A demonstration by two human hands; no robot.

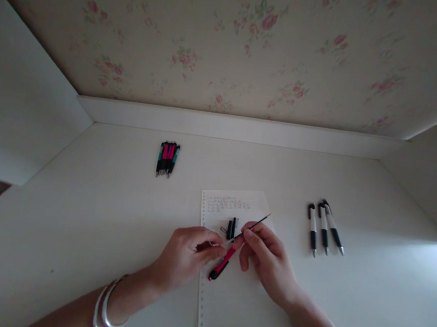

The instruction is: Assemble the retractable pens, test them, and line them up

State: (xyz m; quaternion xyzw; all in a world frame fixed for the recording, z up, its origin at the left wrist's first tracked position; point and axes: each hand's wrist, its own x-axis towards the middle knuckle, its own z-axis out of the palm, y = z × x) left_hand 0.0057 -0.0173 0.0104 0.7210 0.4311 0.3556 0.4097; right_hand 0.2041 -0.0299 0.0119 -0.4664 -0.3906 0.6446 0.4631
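Note:
Between the thumb and fingers of my right hand (265,259) is a thin dark pen refill (259,223), slanting up to the right. My left hand (193,254) is closed in a pinch near the refill's lower end; what its fingertips hold is too small to make out. A pink pen barrel (225,258) with a black clip end lies slanted between my hands, over the sheet of paper (234,311). Just beyond my fingertips are black pen parts (229,229) and a small spring-like metal piece (223,229), resting on the paper.
Several pink, green and black pens (168,158) lie bunched at the back left of the white table (122,190). Three white and black pens (324,229) lie to the right. Handwriting covers the paper's top. A floral wall (222,49) rises behind.

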